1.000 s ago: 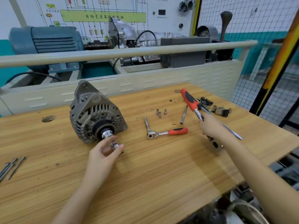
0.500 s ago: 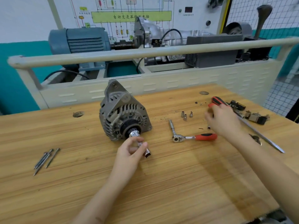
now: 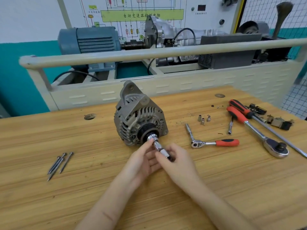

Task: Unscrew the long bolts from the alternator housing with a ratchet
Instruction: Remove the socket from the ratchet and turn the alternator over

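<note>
The grey alternator point(image 3: 137, 113) stands on the wooden bench point(image 3: 216, 188) with its pulley facing me. A chrome socket with an extension point(image 3: 157, 144) sticks out of the pulley centre. My left hand point(image 3: 142, 161) cups the extension from below, thumb near the socket. My right hand point(image 3: 176, 161) pinches the outer end of the extension. Three long bolts point(image 3: 59, 163) lie loose on the bench at the left. A small ratchet point(image 3: 214, 143) with a red handle lies to the right of the alternator. A large ratchet point(image 3: 255, 131) lies further right.
Three small sockets point(image 3: 203, 119) and a short extension bar point(image 3: 230, 127) lie behind the small ratchet. A long screwdriver point(image 3: 265, 123) and dark small parts point(image 3: 279, 122) sit at the right edge. A beige rail and a machine stand point(image 3: 149, 52) border the bench's far side.
My right hand put the large ratchet down at the right and came to the extension's outer end. My left hand stays at the socket. The camera has turned left.
</note>
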`<control>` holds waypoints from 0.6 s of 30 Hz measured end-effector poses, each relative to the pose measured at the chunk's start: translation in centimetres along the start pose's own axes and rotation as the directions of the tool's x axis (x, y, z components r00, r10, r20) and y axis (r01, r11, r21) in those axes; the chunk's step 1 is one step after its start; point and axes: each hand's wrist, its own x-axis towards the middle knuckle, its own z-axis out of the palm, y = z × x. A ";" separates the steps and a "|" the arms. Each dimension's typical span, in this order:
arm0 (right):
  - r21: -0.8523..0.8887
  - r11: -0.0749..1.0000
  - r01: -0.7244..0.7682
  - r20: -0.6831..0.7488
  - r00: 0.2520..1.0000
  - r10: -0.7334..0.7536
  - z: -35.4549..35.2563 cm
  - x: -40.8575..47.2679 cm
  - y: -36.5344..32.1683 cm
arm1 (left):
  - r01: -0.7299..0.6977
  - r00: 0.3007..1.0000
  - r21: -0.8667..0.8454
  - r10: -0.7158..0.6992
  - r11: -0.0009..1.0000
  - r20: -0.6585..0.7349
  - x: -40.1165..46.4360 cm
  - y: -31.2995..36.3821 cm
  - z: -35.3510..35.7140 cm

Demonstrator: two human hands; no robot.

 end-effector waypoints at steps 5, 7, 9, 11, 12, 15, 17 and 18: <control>-0.619 0.665 0.417 -0.046 0.826 -0.561 0.6 -0.1 1.3 | 0.044 0.999 -0.061 -0.045 0.997 -0.030 1.1 0.2 0.2; -0.352 0.893 0.279 -0.099 0.938 -0.332 0.5 -0.2 0.8 | 0.056 0.997 -0.072 -0.060 0.996 -0.042 1.3 0.2 0.5; 0.183 0.982 -0.055 0.072 0.996 0.042 0.6 -0.4 0.3 | 0.066 0.998 -0.086 -0.067 0.994 0.002 1.3 0.2 0.7; 0.463 0.826 -0.322 0.262 0.940 0.220 1.0 -0.6 0.4 | 0.077 0.997 -0.096 -0.074 0.992 0.033 1.2 0.3 0.7; 0.471 0.825 -0.311 0.256 0.944 0.210 1.2 -0.7 0.5 | 0.083 0.996 -0.087 -0.079 0.993 0.040 1.2 0.4 0.7; -0.126 0.986 0.113 -0.001 0.993 -0.114 1.0 -0.9 1.3 | 0.075 0.997 -0.074 -0.073 0.994 0.040 1.4 0.5 0.3; -0.411 0.870 0.274 -0.043 0.947 -0.318 0.4 -0.6 1.8 | 0.041 0.999 -0.054 -0.040 0.998 0.023 1.6 0.4 0.1; -0.404 0.864 0.301 -0.054 0.935 -0.351 0.4 -0.6 1.9 | 0.039 0.999 -0.053 -0.038 0.998 0.020 1.7 0.4 0.1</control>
